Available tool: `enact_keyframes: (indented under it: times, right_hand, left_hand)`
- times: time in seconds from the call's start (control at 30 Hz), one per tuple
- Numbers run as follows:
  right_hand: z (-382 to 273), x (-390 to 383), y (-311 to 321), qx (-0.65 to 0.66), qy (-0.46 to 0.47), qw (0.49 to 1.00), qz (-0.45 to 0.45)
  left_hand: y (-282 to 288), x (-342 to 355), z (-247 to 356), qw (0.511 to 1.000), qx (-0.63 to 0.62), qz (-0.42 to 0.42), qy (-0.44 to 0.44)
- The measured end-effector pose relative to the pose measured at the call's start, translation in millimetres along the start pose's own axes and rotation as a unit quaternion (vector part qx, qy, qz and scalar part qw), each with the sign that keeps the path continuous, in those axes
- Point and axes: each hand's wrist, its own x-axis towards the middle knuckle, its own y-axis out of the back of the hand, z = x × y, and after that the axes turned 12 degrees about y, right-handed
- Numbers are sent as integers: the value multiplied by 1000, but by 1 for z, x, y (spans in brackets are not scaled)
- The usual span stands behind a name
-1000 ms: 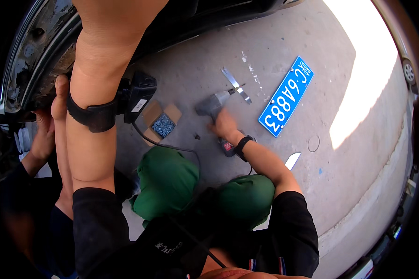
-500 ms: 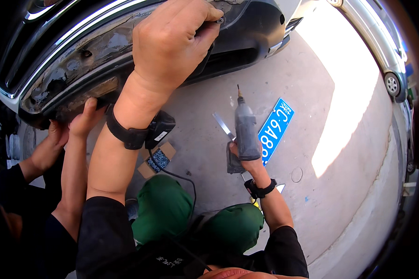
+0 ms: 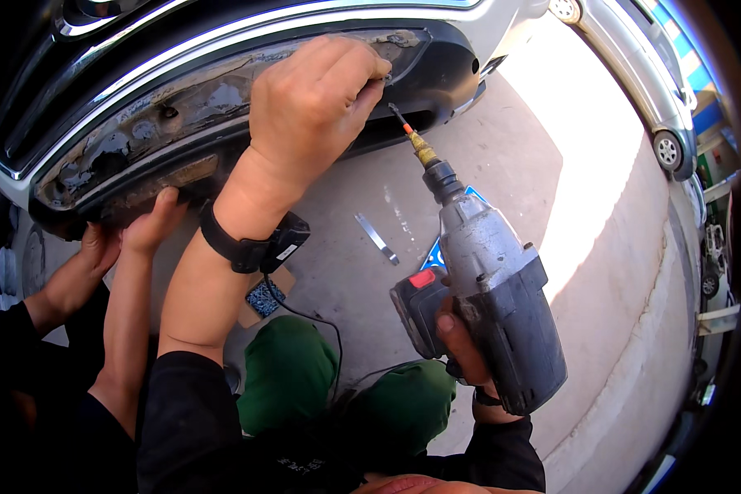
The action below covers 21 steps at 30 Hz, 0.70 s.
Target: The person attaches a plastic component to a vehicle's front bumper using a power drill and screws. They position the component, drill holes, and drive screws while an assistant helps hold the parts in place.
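Observation:
In my right hand (image 3: 463, 342) is a grey and black cordless impact driver (image 3: 498, 284), its grip wrapped by my fingers. The long bit in its yellow chuck tilts up and left, with the tip just below my left hand (image 3: 317, 103). That hand is closed in a pinch at the right part of a car's black bumper (image 3: 436, 66). A small dark screw (image 3: 388, 76) shows at its fingertips, mostly hidden. Bare, dirty patches with peeling residue run along the bumper.
A co-worker's two hands (image 3: 152, 222) press the bumper's lower edge at left. On the floor lie a cardboard box (image 3: 284, 280) of screws, a metal strip (image 3: 376, 239) and a blue licence plate (image 3: 433, 257), partly hidden behind the driver. A silver car (image 3: 634, 74) stands far right.
My right hand has raised the impact driver from low over the floor, bringing its bit close to my left hand. The left hand sits lower in view, still pinching the screw.

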Motion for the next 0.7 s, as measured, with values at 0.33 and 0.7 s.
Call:
enact_keyframes:
  times: [0.33,0.7]
  right_hand:
    - [-29,5,-20,43,67,991,107]
    - [-7,-3,-9,-134,59,986,78]
  left_hand:
    - [1,2,3,1000,6,-2,-6]
    - [-3,1,0,1000,-3,11,-20]
